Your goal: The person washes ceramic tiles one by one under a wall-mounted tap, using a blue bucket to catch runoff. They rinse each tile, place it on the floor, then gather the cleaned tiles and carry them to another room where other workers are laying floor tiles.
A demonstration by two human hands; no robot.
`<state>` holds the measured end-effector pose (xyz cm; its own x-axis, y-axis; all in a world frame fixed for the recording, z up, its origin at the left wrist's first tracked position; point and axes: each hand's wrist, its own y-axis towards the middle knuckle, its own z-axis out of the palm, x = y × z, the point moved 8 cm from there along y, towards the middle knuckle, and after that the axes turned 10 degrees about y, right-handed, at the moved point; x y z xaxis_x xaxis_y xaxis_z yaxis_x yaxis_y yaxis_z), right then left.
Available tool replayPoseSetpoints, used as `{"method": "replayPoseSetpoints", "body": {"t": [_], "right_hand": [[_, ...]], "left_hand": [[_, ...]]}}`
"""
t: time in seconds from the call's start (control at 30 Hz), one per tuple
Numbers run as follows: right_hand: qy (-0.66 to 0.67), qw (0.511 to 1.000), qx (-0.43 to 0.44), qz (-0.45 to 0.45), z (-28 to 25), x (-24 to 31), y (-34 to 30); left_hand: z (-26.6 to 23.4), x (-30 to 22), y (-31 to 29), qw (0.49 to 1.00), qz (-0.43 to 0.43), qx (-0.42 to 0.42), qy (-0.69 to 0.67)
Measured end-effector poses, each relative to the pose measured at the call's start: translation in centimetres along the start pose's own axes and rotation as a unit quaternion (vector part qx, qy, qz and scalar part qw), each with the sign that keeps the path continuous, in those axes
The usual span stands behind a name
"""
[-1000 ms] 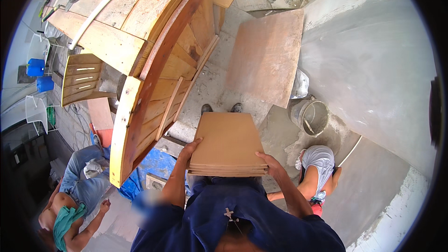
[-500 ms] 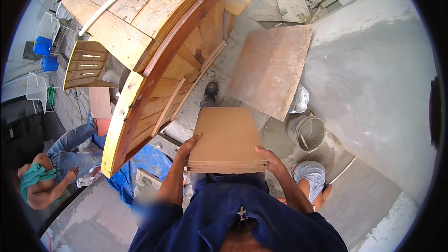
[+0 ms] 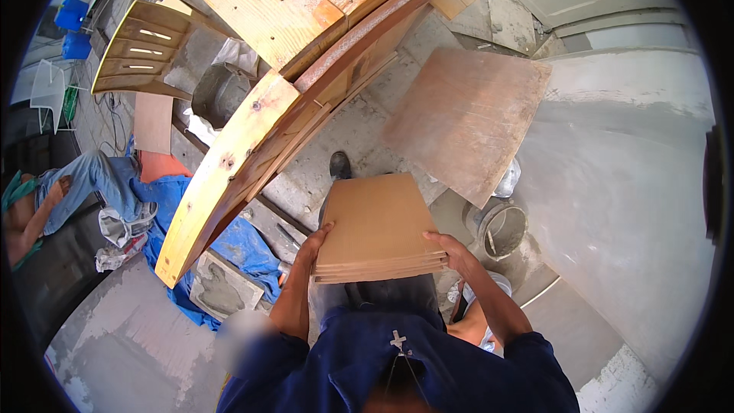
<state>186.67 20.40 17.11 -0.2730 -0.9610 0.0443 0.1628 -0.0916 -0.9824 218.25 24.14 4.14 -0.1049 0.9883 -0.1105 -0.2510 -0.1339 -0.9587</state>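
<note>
Both my hands carry a stack of square, tan, flat slabs that look like tiles (image 3: 376,218), level in front of my waist. My left hand (image 3: 314,242) grips its left edge, with the thumb on top and the fingers mostly hidden below. On the opposite edge my right hand (image 3: 449,249) holds it the same way. Several layers show along the near side of the stack. Beneath it, my shoe (image 3: 340,165) is on the grey floor.
A curved wooden structure (image 3: 222,164) rises close on my left. Ahead to the right lies a brown board (image 3: 468,118), with a bucket (image 3: 501,231) near it. A blue tarp (image 3: 243,248) covers floor at left. One person (image 3: 65,191) sits far left; another (image 3: 470,325) is beside my right arm.
My view has shifted forward and left along the wooden structure, whose near end now looks closer. The stack stays in both hands. The person at left has slid toward the view's edge.
</note>
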Motion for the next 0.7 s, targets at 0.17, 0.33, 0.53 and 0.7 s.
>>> {"method": "replayPoseSetpoints", "body": {"t": [0.17,0.33,0.53,0.7], "right_hand": [[-0.094,0.995,0.036,0.028,1.1,2.4,5.9],[-0.162,0.984,0.059,0.035,2.8,5.8,12.7],[-0.256,0.964,0.024,0.059,6.3,10.3,21.7],[-0.262,0.964,0.009,0.055,6.4,11.0,26.8]], "left_hand": [[-1.6,3.8,3.3,0.987,0.048,-0.007,-0.153],[-2.9,4.3,8.4,0.979,0.066,-0.001,-0.194],[-6.3,4.9,17.0,0.967,0.094,0.004,-0.235],[-6.3,3.1,18.1,0.957,0.112,0.036,-0.267]]}}
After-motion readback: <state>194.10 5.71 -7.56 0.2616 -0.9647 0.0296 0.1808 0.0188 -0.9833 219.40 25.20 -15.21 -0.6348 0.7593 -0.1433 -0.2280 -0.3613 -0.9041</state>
